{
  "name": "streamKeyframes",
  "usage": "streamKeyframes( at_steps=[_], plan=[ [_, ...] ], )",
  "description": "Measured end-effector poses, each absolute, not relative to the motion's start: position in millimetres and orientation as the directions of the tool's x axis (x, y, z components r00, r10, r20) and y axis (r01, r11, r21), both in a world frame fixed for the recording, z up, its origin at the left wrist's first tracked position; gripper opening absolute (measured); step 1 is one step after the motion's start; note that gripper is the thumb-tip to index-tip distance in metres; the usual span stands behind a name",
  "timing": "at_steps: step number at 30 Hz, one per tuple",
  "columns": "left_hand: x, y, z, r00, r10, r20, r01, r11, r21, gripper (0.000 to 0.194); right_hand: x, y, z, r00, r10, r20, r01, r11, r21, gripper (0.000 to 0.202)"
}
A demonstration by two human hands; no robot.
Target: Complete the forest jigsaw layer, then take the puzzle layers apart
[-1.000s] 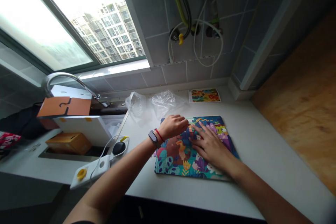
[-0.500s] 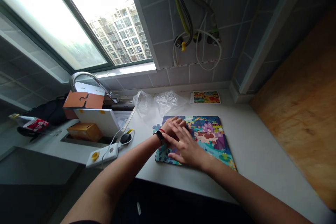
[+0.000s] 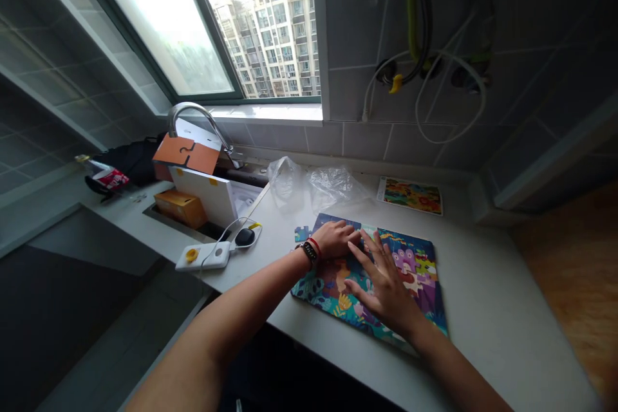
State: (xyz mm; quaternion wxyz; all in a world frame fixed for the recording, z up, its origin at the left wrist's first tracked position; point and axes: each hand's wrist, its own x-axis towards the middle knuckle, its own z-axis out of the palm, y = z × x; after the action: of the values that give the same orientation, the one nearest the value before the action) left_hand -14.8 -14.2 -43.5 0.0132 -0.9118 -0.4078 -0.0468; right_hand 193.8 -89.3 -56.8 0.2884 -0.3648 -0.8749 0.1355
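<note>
In the head view, the bottle's red label [image 3: 114,179] bears white lettering too small to read, as is the card's [image 3: 412,196] side print. The white worktop [image 3: 497,309] carries the puzzle [image 3: 345,301], beneath both hands. The left hand [image 3: 333,239] is curled, its grip hidden; the right hand [image 3: 383,284] has spread fingers. Behind are grey tiles [image 3: 357,96] and a window [image 3: 197,51].

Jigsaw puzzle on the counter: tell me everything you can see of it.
The jigsaw puzzle is a flat, roughly rectangular panel with rounded corners, seemingly card, printed with colourful animals and plants; cut lines show between some pieces. It lies flat, skewed, on the pale counter. The left hand, fingers curled, and the spread right hand partly hide it; their exact contact is unclear.
</note>
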Motion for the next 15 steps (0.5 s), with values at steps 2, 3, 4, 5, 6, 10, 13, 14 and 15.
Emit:
streamKeyframes(
  at_steps=[2, 3, 4, 5, 6, 10, 13, 14, 15],
  plan=[
    [-15.7, -13.3, -45.2, 0.668, 0.738, 0.097, 0.74, -0.672, 0.021, 0.018, 192.4, -88.6, -57.2, -0.556, 0.726, 0.406, 0.561, 0.687, -0.462, 0.066],
    [-16.2, -13.0, -46.2, 0.669, 0.736, 0.102, 0.738, -0.674, 0.026, 0.017, 192.0, -87.8, -57.0, -0.543, 0.736, 0.405, 0.563, 0.677, -0.475, 0.062],
    [-16.7, -12.9, -47.4, 0.668, 0.736, 0.111, 0.737, -0.675, 0.034, 0.017, 191.9, -86.6, -56.5, -0.524, 0.75, 0.404, 0.565, 0.661, -0.494, 0.058],
    [-17.2, -12.8, -48.8, 0.665, 0.736, 0.125, 0.737, -0.674, 0.045, 0.016, 192.3, -85.0, -55.8, -0.498, 0.768, 0.404, 0.568, 0.64, -0.517, 0.055],
    [-17.8, -12.7, -50.3, 0.66, 0.737, 0.144, 0.738, -0.672, 0.059, 0.017, 193.1, -83.0, -54.7, -0.465, 0.788, 0.404, 0.57, 0.615, -0.545, 0.052],
    [-21.7, -13.2, -57.5, 0.591, 0.758, 0.277, 0.75, -0.643, 0.157, 0.03, 199.8, -72.7, -47.5, -0.295, 0.859, 0.418, 0.549, 0.51, -0.662, 0.036],
    [-27.7, -13.3, -62.1, 0.452, 0.789, 0.417, 0.761, -0.585, 0.282, 0.04, 206.8, -64.6, -40.3, -0.208, 0.887, 0.412, 0.517, 0.457, -0.724, 0.027],
    [-30.3, -13.2, -63.3, 0.389, 0.798, 0.461, 0.757, -0.561, 0.333, 0.042, 209.2, -62.3, -38.0, -0.191, 0.891, 0.412, 0.511, 0.449, -0.733, 0.026],
    [-33.2, -13.1, -64.2, 0.322, 0.805, 0.499, 0.749, -0.538, 0.386, 0.043, 211.3, -60.4, -35.7, -0.181, 0.892, 0.415, 0.507, 0.446, -0.738, 0.025]
  ],
)
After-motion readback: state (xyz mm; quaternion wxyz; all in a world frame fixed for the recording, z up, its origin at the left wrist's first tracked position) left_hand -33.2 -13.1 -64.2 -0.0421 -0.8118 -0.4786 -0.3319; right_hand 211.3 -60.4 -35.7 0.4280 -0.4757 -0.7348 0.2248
